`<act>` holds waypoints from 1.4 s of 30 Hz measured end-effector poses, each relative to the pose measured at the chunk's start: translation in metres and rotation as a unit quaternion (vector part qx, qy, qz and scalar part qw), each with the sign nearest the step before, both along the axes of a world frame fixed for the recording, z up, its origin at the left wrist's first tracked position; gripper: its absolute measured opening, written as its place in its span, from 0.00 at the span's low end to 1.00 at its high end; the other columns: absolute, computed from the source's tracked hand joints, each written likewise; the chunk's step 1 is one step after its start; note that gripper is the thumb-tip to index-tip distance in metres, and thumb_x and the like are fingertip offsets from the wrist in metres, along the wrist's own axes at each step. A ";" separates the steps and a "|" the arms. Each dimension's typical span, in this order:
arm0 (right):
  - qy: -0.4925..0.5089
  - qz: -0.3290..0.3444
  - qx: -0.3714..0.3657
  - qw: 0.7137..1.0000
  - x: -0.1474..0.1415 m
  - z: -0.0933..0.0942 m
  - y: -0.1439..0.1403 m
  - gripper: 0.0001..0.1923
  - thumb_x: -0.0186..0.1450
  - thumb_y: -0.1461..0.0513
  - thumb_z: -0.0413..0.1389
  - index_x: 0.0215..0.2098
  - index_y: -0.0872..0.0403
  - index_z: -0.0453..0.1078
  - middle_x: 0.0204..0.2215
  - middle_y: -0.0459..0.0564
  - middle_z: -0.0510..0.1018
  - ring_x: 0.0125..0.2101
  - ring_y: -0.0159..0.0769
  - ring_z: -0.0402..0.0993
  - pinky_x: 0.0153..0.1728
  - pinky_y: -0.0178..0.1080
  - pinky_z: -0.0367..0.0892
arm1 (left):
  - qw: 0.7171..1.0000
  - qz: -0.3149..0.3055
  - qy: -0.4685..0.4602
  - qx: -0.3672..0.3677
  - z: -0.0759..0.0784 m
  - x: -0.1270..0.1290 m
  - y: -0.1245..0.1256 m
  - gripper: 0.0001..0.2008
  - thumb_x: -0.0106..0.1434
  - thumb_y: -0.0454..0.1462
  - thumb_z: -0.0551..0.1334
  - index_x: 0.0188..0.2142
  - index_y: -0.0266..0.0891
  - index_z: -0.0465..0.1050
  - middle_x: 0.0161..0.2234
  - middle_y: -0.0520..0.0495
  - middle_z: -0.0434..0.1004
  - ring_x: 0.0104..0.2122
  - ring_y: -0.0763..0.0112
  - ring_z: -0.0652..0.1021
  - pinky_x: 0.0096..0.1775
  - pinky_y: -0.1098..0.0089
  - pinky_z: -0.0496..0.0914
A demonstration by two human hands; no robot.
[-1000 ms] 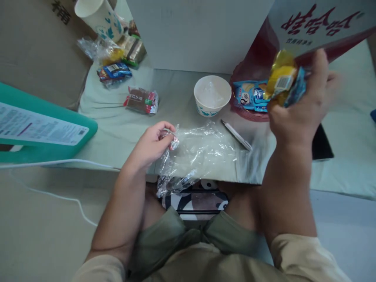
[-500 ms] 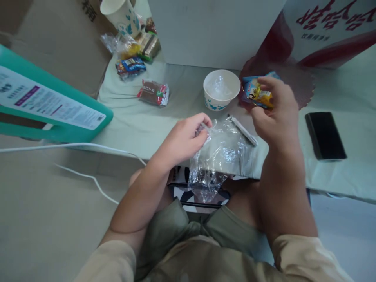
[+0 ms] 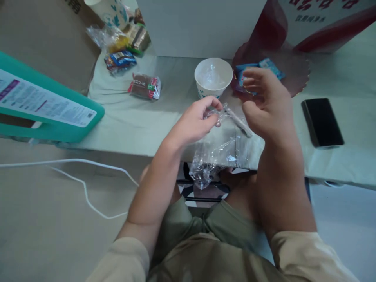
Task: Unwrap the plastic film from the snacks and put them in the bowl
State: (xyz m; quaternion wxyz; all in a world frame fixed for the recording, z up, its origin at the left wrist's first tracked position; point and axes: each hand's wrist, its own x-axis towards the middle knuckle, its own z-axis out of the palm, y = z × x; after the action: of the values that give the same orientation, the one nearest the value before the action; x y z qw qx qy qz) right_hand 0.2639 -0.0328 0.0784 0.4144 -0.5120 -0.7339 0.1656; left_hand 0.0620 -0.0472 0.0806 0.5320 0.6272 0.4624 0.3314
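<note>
My left hand has its fingers closed on a clear plastic bag, which droops over the front edge of the table. A slim pen-like stick lies beside the bag. My right hand is over the edge of a round, dark translucent plate, thumb and fingers apart, with nothing visible between them. Behind its fingers a blue snack packet is partly hidden. Another blue packet lies on the plate. Between my hands, farther back, stands a paper cup with crumpled clear plastic inside.
A brown-filled snack packet lies left of the cup. Several wrapped snacks and another paper cup are at the back left. A green jug is at left, a phone at right. Large boxes stand behind.
My left hand has moved forward and right with the bag, toward the cup. My right hand has shifted slightly; the yellow part of the packet near it no longer shows. The view has tilted.
</note>
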 end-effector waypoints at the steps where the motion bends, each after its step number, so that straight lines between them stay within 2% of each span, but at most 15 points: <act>1: 0.000 0.016 -0.013 1.000 0.000 0.000 -0.001 0.28 0.59 0.70 0.54 0.56 0.47 0.70 0.52 0.53 0.80 0.51 0.44 0.79 0.54 0.50 0.76 | 1.000 -0.013 -0.009 -0.012 -0.004 -0.007 0.003 0.11 0.61 0.27 0.59 0.41 0.40 0.71 0.25 0.55 0.75 0.21 0.79 0.70 0.26 0.74 0.64; 5: -0.016 0.091 -0.072 0.993 -0.010 -0.007 -0.010 0.24 0.62 0.62 0.60 0.57 0.51 0.70 0.49 0.54 0.83 0.50 0.46 0.80 0.55 0.53 0.75 | 0.997 -0.019 0.014 -0.079 -0.017 -0.054 0.013 0.14 0.58 0.28 0.61 0.44 0.41 0.70 0.23 0.55 0.77 0.18 0.77 0.72 0.23 0.74 0.64; 8: -0.063 0.149 -0.112 0.980 -0.030 -0.023 -0.018 0.35 0.59 0.52 0.67 0.62 0.51 0.67 0.55 0.58 0.80 0.54 0.53 0.78 0.54 0.54 0.74 | 0.993 0.001 0.048 -0.107 -0.022 -0.090 0.014 0.12 0.58 0.29 0.60 0.41 0.41 0.70 0.22 0.55 0.77 0.19 0.74 0.75 0.24 0.73 0.67; 11: -0.125 0.137 -0.138 0.973 -0.049 -0.041 -0.023 0.40 0.59 0.55 0.67 0.67 0.51 0.63 0.58 0.59 0.78 0.53 0.54 0.78 0.50 0.53 0.74 | 0.989 -0.001 0.070 -0.127 -0.026 -0.112 0.012 0.07 0.59 0.30 0.61 0.37 0.41 0.70 0.24 0.52 0.80 0.22 0.72 0.79 0.27 0.72 0.70; 13: -0.149 0.112 -0.156 0.970 -0.054 -0.048 -0.023 0.31 0.63 0.60 0.62 0.64 0.51 0.68 0.50 0.56 0.83 0.43 0.48 0.80 0.43 0.48 0.73 | 0.989 0.014 0.077 -0.128 -0.031 -0.120 0.012 0.06 0.59 0.30 0.61 0.36 0.41 0.71 0.25 0.51 0.81 0.25 0.71 0.80 0.29 0.72 0.71; 15: -0.143 0.098 -0.155 0.973 -0.053 -0.051 -0.020 0.16 0.66 0.61 0.58 0.51 0.50 0.76 0.39 0.52 0.84 0.34 0.42 0.79 0.38 0.45 0.71 | 0.990 0.052 0.088 -0.101 -0.039 -0.125 0.014 0.06 0.60 0.30 0.61 0.35 0.41 0.71 0.27 0.51 0.81 0.28 0.71 0.81 0.32 0.72 0.72; 18: -0.087 0.050 -0.092 0.991 -0.047 -0.049 -0.017 0.06 0.67 0.60 0.57 0.35 0.50 0.77 0.31 0.50 0.82 0.32 0.40 0.77 0.38 0.43 0.70 | 0.987 0.128 0.098 -0.023 -0.052 -0.131 0.020 0.04 0.62 0.30 0.61 0.33 0.41 0.71 0.33 0.50 0.82 0.32 0.72 0.81 0.34 0.73 0.72; 21: -0.005 -0.044 -0.042 0.998 -0.042 -0.046 -0.017 0.05 0.67 0.58 0.59 0.33 0.50 0.74 0.30 0.48 0.81 0.33 0.39 0.77 0.39 0.44 0.71 | 0.977 0.198 0.077 0.030 -0.058 -0.133 0.024 0.03 0.65 0.33 0.63 0.36 0.42 0.70 0.34 0.51 0.80 0.30 0.74 0.80 0.33 0.74 0.71; 24: 0.094 -0.104 -0.059 0.988 -0.040 -0.045 -0.021 0.10 0.70 0.54 0.58 0.34 0.50 0.71 0.25 0.44 0.76 0.25 0.34 0.74 0.33 0.41 0.71 | 0.968 0.243 0.014 0.054 -0.057 -0.134 0.022 0.08 0.67 0.41 0.65 0.42 0.44 0.69 0.31 0.52 0.78 0.28 0.73 0.78 0.32 0.73 0.70; 27: 0.167 -0.122 -0.085 0.975 -0.034 -0.047 -0.026 0.13 0.70 0.50 0.58 0.35 0.50 0.70 0.20 0.41 0.71 0.19 0.30 0.69 0.23 0.36 0.68 | 0.985 0.169 -0.029 0.020 -0.055 -0.135 0.015 0.18 0.60 0.45 0.71 0.45 0.43 0.71 0.31 0.50 0.78 0.30 0.71 0.78 0.33 0.71 0.70; 29: 0.193 -0.127 -0.082 0.969 -0.025 -0.051 -0.028 0.13 0.68 0.49 0.59 0.37 0.49 0.69 0.20 0.40 0.70 0.18 0.29 0.67 0.21 0.35 0.66 | 0.993 0.116 -0.015 -0.004 -0.057 -0.134 0.012 0.19 0.54 0.42 0.75 0.41 0.41 0.74 0.29 0.50 0.77 0.28 0.71 0.77 0.31 0.70 0.69; 33: 0.266 -0.070 -0.076 0.959 -0.005 -0.068 -0.025 0.21 0.66 0.45 0.59 0.51 0.43 0.67 0.28 0.43 0.77 0.29 0.35 0.78 0.32 0.40 0.76 | 0.980 0.186 -0.067 0.017 -0.062 -0.123 0.020 0.13 0.52 0.41 0.73 0.29 0.42 0.71 0.24 0.53 0.71 0.24 0.74 0.73 0.26 0.71 0.66; 36: 0.265 -0.014 -0.141 0.954 -0.001 -0.080 -0.021 0.22 0.61 0.45 0.63 0.47 0.44 0.69 0.38 0.47 0.81 0.39 0.39 0.81 0.40 0.45 0.78 | 0.967 0.216 -0.134 -0.007 -0.059 -0.112 0.031 0.12 0.57 0.43 0.70 0.31 0.45 0.68 0.29 0.53 0.75 0.29 0.72 0.78 0.30 0.70 0.71; 39: 0.231 -0.029 -0.198 0.952 -0.006 -0.085 -0.018 0.17 0.60 0.48 0.66 0.36 0.49 0.68 0.36 0.47 0.82 0.34 0.38 0.81 0.36 0.44 0.78 | 0.960 0.222 -0.171 0.005 -0.055 -0.106 0.038 0.11 0.57 0.45 0.70 0.34 0.47 0.71 0.34 0.52 0.80 0.37 0.70 0.82 0.38 0.69 0.76; 42: 0.230 -0.047 -0.195 0.952 -0.013 -0.082 -0.015 0.15 0.63 0.49 0.63 0.37 0.48 0.66 0.29 0.44 0.79 0.26 0.34 0.77 0.26 0.38 0.75 | 0.973 0.188 -0.134 -0.017 -0.058 -0.107 0.040 0.15 0.51 0.44 0.74 0.34 0.44 0.74 0.35 0.49 0.84 0.37 0.69 0.83 0.37 0.71 0.76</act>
State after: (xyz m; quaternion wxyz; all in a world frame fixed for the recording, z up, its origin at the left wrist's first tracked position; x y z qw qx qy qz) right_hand 0.2513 -0.0479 -0.0036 0.4719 -0.5648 -0.5470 0.3990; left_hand -0.0455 -0.0076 0.0224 0.5281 0.4697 0.5019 0.4986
